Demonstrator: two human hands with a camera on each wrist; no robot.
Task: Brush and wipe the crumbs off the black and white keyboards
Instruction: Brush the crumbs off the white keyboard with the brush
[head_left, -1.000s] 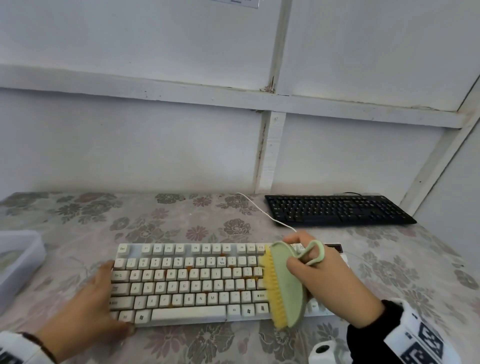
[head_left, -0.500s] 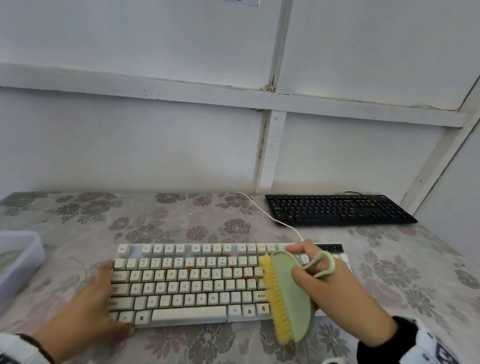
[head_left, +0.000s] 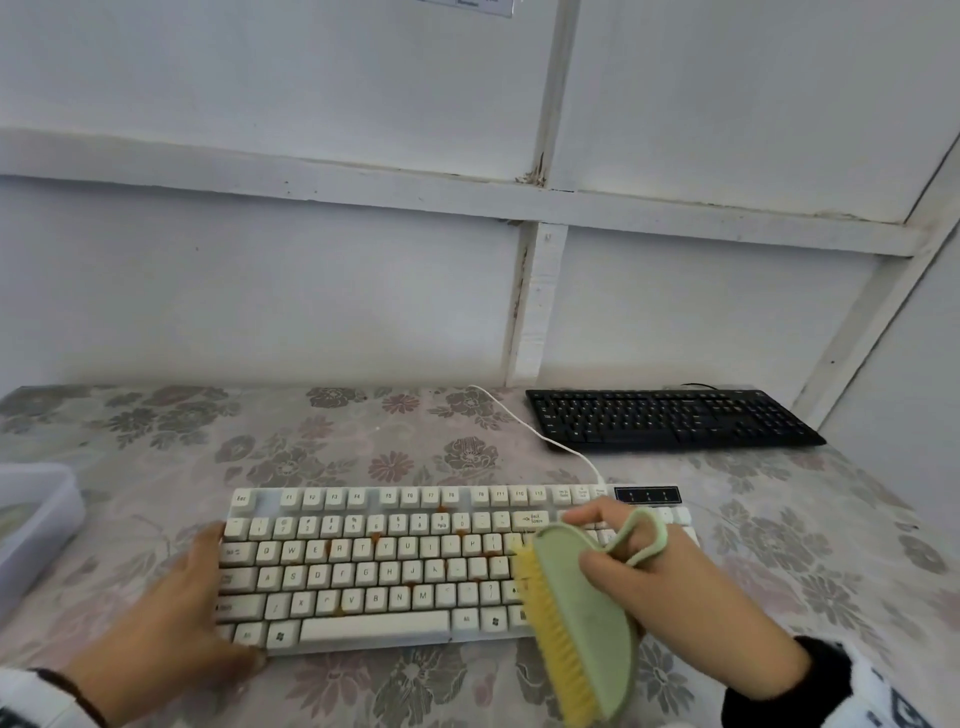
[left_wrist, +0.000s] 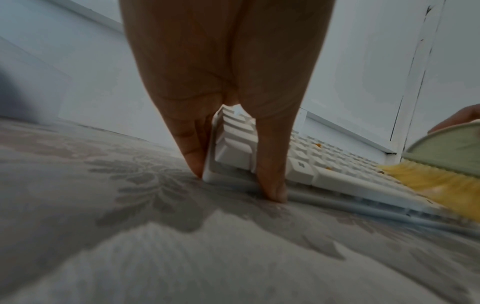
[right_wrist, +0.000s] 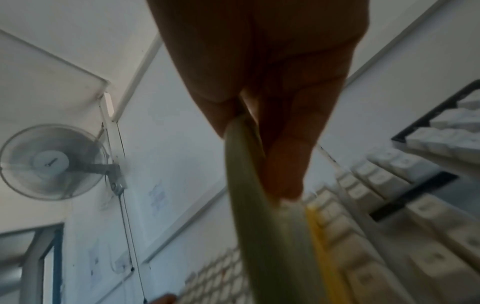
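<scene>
The desk (head_left: 779, 545), under a flowered cloth, carries the white keyboard (head_left: 363, 561) near its front edge and the black keyboard (head_left: 670, 418) well apart at the back right, not yet touched by either hand. The left hand (head_left: 171, 618) braces the white keyboard's left end, straight fingers against its side and the thumb on its front edge, so the board should not slide under the strokes. The right hand (head_left: 691, 587) is curled round the green brush (head_left: 582, 618), gripping its back with a finger through the loop, and the yellow bristles (head_left: 553, 634) face left over the right end of the letter keys. Orange crumbs (head_left: 376, 538) sit in the gaps between keys across the middle rows. To do this step well, the person would likely keep the bristles tilted into the gaps and draw them along each row in one direction, pushing the crumbs off one edge rather than scattering them. Light pressure should spare the keycaps, and the left hand's brace matters most on the longer strokes.
</scene>
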